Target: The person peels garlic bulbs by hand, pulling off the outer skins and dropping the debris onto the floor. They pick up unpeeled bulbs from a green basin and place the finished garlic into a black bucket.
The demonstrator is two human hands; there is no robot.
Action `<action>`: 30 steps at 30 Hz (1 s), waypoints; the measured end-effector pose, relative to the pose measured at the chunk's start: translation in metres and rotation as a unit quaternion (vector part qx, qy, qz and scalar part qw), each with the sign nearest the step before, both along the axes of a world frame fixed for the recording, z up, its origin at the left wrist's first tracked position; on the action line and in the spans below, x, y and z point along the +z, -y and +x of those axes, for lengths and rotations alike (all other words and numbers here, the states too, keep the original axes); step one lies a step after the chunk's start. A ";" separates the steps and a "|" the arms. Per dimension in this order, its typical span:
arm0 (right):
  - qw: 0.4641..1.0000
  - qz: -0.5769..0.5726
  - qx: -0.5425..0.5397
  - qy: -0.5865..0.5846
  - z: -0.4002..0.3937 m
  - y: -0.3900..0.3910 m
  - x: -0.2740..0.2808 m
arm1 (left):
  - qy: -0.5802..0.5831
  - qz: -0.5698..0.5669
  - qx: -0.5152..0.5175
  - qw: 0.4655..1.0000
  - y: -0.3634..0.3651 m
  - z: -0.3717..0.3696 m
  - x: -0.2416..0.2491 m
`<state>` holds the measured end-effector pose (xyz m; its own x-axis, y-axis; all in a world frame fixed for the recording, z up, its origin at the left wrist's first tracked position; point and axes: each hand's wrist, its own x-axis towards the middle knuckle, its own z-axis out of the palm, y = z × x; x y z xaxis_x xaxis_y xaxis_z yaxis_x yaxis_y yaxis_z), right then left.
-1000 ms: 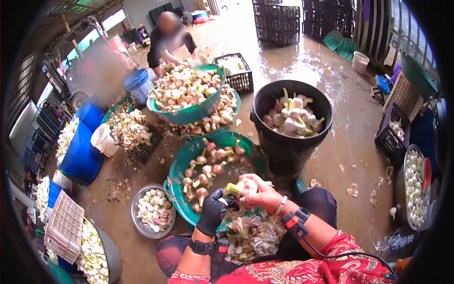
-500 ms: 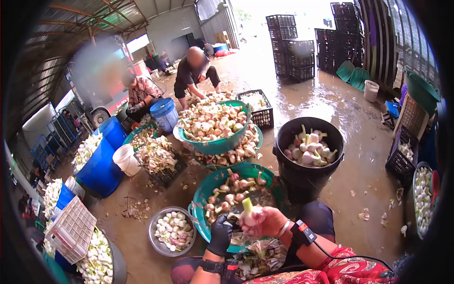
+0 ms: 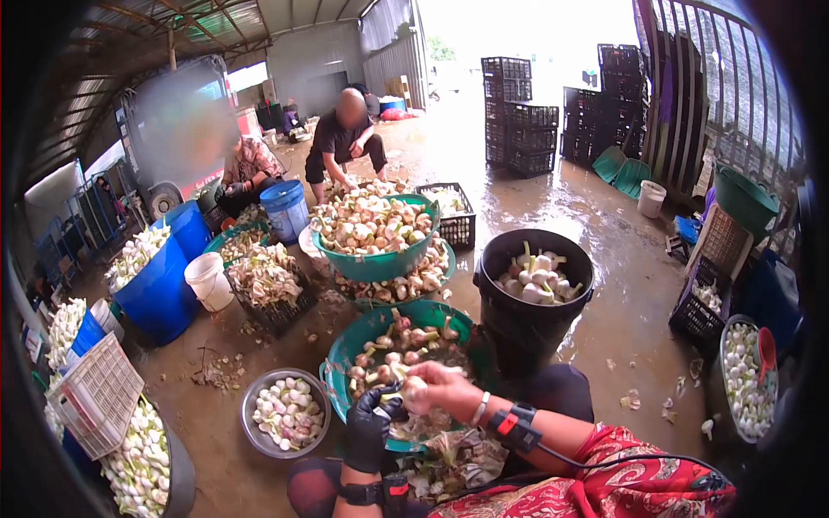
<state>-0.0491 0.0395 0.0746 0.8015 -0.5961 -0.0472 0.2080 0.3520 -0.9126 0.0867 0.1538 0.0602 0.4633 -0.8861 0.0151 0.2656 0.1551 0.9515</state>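
My right hand (image 3: 447, 390), bare, is closed around a garlic bulb (image 3: 416, 394) above the green basin. My left hand (image 3: 371, 425), in a dark glove, is closed at the bulb's pale stem, left of the right hand; its fingertips are partly hidden. Below them the green basin (image 3: 345, 332) holds several garlic bulbs with pinkish skins and short stems. A steel bowl (image 3: 250, 421) of white peeled bulbs stands to the left. Between my knees lies a heap of papery garlic skins (image 3: 458, 466).
A black bucket (image 3: 509, 324) of garlic stands right of the green basin. Beyond is a heaped green tub (image 3: 376, 266). Blue barrels (image 3: 155, 298) and a white bucket (image 3: 208, 283) are at left. Black crates (image 3: 518, 129) are stacked behind. Two people crouch at the back; the floor is wet.
The garlic bulb has turned, its green stem going from pointing up to pointing left toward my gloved hand. Both hands sit further left, and the whole view has shifted slightly.
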 end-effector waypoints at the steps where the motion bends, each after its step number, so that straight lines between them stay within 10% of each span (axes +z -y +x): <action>1: 0.996 -0.002 -0.086 -0.028 0.003 0.003 0.004 | 0.016 0.004 -0.001 1.000 0.000 -0.001 0.004; 5: 0.980 -0.018 -0.172 0.099 0.008 0.017 0.022 | 0.054 -0.003 0.010 0.998 0.018 0.005 0.014; 8: 0.997 -0.066 0.025 0.041 -0.013 0.019 0.028 | 0.490 -0.076 0.103 0.863 0.031 0.025 0.007; 9: 0.997 -0.019 0.078 0.015 -0.022 0.018 0.020 | 0.101 -0.021 0.060 0.993 0.039 0.033 -0.010; 12: 0.969 -0.028 0.205 -0.132 -0.039 0.021 -0.030 | 0.024 0.022 0.091 0.995 0.050 0.053 -0.017; 16: 0.708 -0.524 0.307 -0.361 -0.030 0.062 -0.055 | 0.015 0.030 0.059 0.998 0.068 0.040 -0.013; 18: 0.945 -0.217 0.070 -0.235 -0.025 0.080 -0.055 | 0.017 0.044 0.052 0.997 0.076 0.027 -0.005; 22: 0.992 -0.114 0.041 -0.021 -0.011 0.104 -0.034 | 0.138 0.062 0.010 0.988 0.095 0.013 -0.004; 30: 0.998 -0.030 0.042 0.020 -0.002 0.110 -0.036 | 0.287 0.104 -0.019 0.952 0.121 0.019 0.008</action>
<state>-0.0506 -0.0708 0.0388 0.8490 -0.5280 0.0205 0.2175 0.3139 -0.9242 0.1054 0.0323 0.0682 0.3997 -0.9133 0.0787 -0.3049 -0.0516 0.9510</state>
